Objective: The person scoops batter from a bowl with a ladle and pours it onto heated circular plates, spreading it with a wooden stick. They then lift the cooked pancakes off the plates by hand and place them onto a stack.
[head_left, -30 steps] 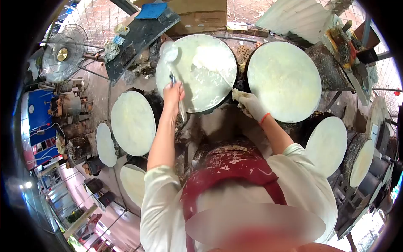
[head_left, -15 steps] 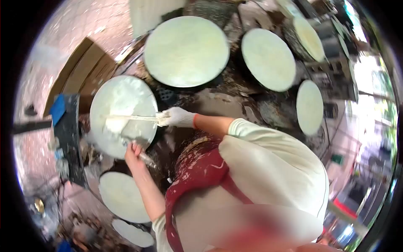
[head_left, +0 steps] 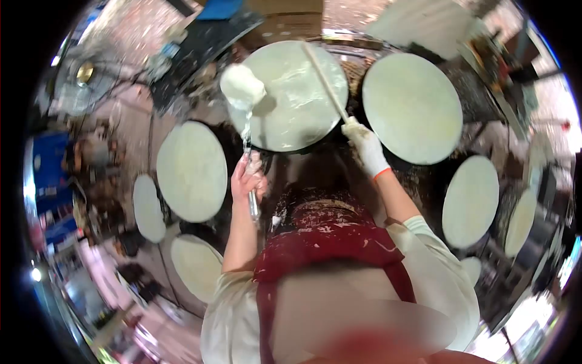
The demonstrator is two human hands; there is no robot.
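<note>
Here the left hand grips a ladle, its handle blurred; the gloved right hand clasps a stick over the griddle.

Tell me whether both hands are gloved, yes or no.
No: the right hand wears a white glove and grips the long stick, while the left hand is bare around the ladle handle.

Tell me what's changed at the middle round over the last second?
The ladle in the left hand has lifted, full of white batter. The stick in the gloved right hand has swung to lie across the middle round. Both grips are unchanged; the other rounds look the same.
</note>
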